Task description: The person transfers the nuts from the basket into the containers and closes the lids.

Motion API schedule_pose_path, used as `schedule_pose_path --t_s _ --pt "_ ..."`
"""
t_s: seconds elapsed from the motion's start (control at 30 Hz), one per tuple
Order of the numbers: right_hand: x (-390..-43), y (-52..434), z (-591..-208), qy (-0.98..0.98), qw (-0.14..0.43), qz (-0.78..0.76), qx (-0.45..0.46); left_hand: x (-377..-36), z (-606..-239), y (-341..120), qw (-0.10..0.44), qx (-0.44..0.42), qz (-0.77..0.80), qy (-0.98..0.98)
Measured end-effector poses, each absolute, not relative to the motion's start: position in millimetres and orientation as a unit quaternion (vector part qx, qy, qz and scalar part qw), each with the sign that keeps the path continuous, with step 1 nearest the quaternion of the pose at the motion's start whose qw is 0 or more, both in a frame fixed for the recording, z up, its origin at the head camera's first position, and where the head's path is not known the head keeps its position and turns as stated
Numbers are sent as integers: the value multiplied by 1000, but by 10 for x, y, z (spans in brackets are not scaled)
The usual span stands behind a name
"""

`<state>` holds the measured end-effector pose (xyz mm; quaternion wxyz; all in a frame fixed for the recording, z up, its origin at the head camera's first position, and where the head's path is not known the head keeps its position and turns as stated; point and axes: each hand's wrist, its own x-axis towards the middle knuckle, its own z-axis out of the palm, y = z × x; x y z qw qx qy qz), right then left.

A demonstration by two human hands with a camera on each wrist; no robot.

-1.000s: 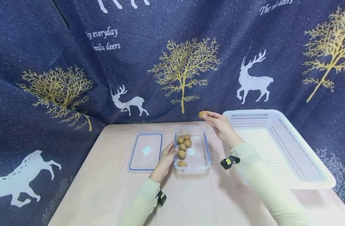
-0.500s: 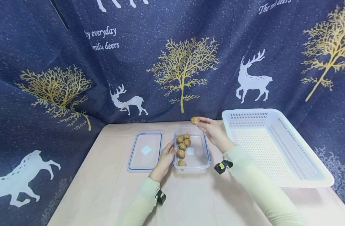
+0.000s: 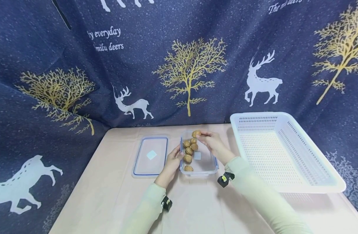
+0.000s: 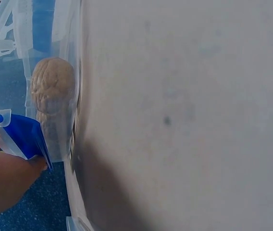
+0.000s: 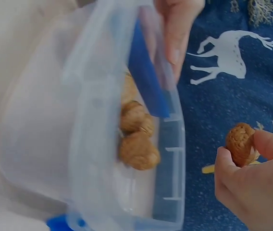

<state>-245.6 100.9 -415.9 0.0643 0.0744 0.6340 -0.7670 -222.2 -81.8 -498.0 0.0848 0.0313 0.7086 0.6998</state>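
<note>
A walnut [image 3: 196,133] is pinched between the thumb and fingers of my right hand [image 3: 212,143], over the far end of a clear plastic food container [image 3: 206,169]. The right wrist view shows that same walnut [image 5: 241,143] at the fingertips, beside the container wall. Several walnuts [image 3: 188,158] lie along the left side inside the container. My left hand [image 3: 173,161] grips the container's left wall, thumb at the rim. In the left wrist view, a thumb [image 4: 11,178] presses by a blue clip flap [image 4: 26,137], and a walnut [image 4: 53,85] shows through the wall.
Left of the container, a clear lid [image 3: 151,164] with a blue seal lies flat on the pink-covered table [image 3: 114,182]. A large white slotted basket [image 3: 310,190] stands at the right. Behind the table hangs a dark blue cloth [image 3: 167,107] printed with deer and trees.
My right hand has moved left and down with the walnut, from above the table's back edge to over the container's far end. The left hand has stayed at the container's left wall.
</note>
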Motion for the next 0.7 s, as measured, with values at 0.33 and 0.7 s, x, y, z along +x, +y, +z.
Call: schedule_pose_path --t_s 0.33,0.7 --pt "-2413 887 -4392 645 87 -754 92 -2124 -4783 -827 93 39 700 707" --pt "-2393 866 -4643 665 106 -735 80 -2189 -4853 -839 105 40 705 701"
